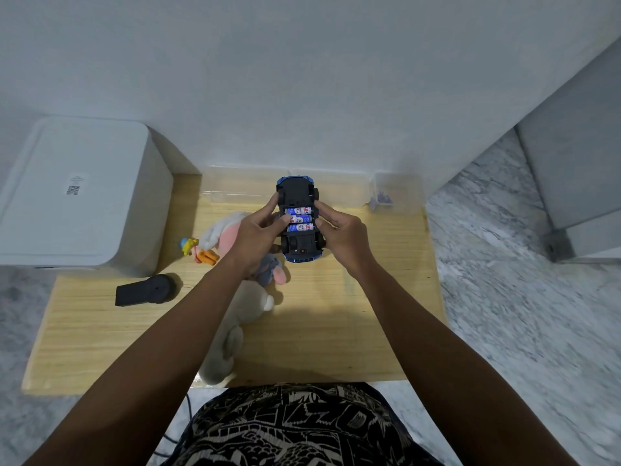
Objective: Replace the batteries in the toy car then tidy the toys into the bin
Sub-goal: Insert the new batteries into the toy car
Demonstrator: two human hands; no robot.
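Observation:
A blue toy car [300,250] is held upside down above the wooden table [336,331], its black underside facing me. Its battery bay is uncovered and shows three blue-and-white batteries [298,218] side by side. My left hand [255,237] grips the car's left side, fingertips touching the batteries' left ends. My right hand [342,237] grips the right side, thumb at the batteries' right ends. A clear plastic bin [242,183] stands at the table's far edge against the wall.
Under my left arm lie a pink-and-white plush [220,235], a grey plush [235,331] and a small blue-pink plush [272,272]. A small yellow-orange figure [198,252] and a black remote-like object [146,290] lie to the left. A white box [77,193] sits far left, a small clear container [396,193] far right.

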